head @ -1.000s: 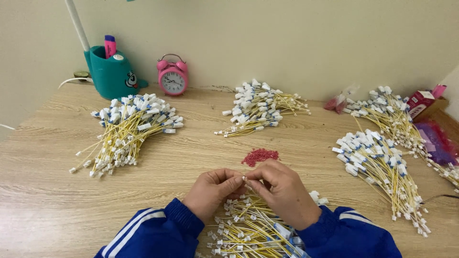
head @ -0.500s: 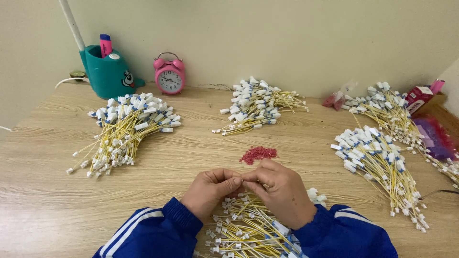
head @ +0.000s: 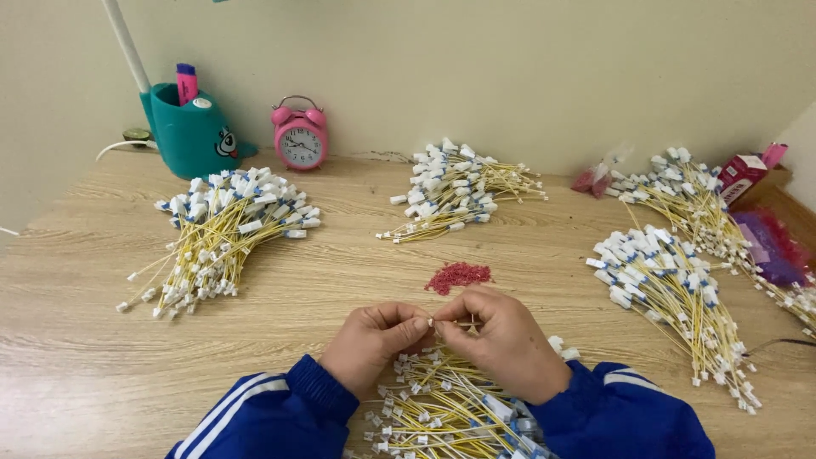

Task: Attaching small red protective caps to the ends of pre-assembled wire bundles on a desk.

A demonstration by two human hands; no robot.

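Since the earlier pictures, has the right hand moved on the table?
No. The right hand stays just below the small red pile, pinching a white connector with the left hand.

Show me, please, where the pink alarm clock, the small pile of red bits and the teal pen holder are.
pink alarm clock (head: 301, 144), head view, on the middle of its dial.
pile of red bits (head: 458, 275), head view, on the middle of the heap.
teal pen holder (head: 189, 136), head view, on its front wall.

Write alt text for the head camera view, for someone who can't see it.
Two hands in blue sleeves, left hand and right hand, pinch a small white connector together above a pile of yellow wires on a wooden table. Four more wire bundles fan around, with a small heap of red bits, a pink alarm clock and a teal pen holder behind.
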